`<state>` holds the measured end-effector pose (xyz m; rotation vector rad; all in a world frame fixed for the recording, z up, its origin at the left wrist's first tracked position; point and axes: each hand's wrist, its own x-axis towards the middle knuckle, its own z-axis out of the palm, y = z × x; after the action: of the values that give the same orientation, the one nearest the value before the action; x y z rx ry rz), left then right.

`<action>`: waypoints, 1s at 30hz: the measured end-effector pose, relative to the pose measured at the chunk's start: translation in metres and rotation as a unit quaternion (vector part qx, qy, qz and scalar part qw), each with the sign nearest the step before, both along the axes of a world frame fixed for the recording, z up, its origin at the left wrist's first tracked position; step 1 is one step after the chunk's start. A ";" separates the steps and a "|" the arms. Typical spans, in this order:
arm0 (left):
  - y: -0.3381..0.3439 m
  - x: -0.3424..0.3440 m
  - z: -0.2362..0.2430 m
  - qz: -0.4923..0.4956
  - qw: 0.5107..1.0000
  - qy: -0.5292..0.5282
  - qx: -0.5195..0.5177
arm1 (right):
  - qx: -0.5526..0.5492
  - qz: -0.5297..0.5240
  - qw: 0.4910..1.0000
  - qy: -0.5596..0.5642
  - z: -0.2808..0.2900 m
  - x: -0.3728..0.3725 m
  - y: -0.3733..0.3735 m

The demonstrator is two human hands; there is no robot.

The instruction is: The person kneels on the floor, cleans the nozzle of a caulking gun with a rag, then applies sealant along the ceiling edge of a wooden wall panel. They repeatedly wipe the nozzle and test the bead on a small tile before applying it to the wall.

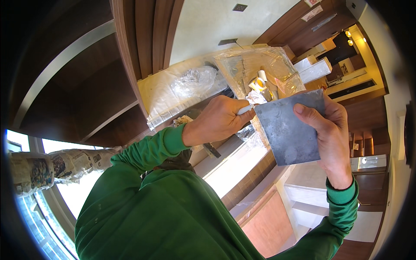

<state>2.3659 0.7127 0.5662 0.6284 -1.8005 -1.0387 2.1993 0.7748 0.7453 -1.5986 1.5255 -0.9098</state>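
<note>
My right hand (333, 136) grips a flat, grey, square-cornered plate (288, 130) with pale smudges. Its thumb presses on the face turned to me, and the other fingers are mostly hidden behind. Closed round a slim tool with a white handle (245, 109) is my left hand (219, 120). The tool's narrow end meets or nearly meets the plate's upper left corner; I cannot tell whether they touch. Both hands are raised in front of me, in green sleeves.
Beyond my hands, clear plastic sheeting (242, 60) covers a surface with tape rolls (258, 83) on it. White boxes (314, 70) stand farther right. Dark wooden shelving (65, 82) rises on the left, above a paper-wrapped pole (65, 167). A pinkish board (268, 221) is low down.
</note>
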 end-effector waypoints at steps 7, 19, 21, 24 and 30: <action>0.002 -0.006 -0.002 0.046 0.998 0.037 -0.012 | -0.079 -0.015 0.991 0.103 0.000 0.016 0.006; 0.003 -0.008 -0.006 0.033 0.997 0.032 -0.066 | -0.085 0.132 0.956 0.247 0.026 0.022 -0.017; 0.006 -0.008 -0.005 0.030 0.995 0.044 -0.081 | -0.095 0.200 0.926 0.306 0.035 0.020 -0.031; 0.009 -0.005 -0.006 0.016 0.997 0.031 -0.076 | -0.124 0.279 0.892 0.333 0.041 0.026 -0.046; 0.003 -0.016 -0.011 -0.060 0.987 0.112 -0.099 | -0.115 0.428 0.756 0.483 0.036 0.051 -0.040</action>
<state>2.3503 0.7159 0.5549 0.2728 -1.7317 -0.9542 2.2501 0.7347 0.7815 -2.8182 0.9596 0.3662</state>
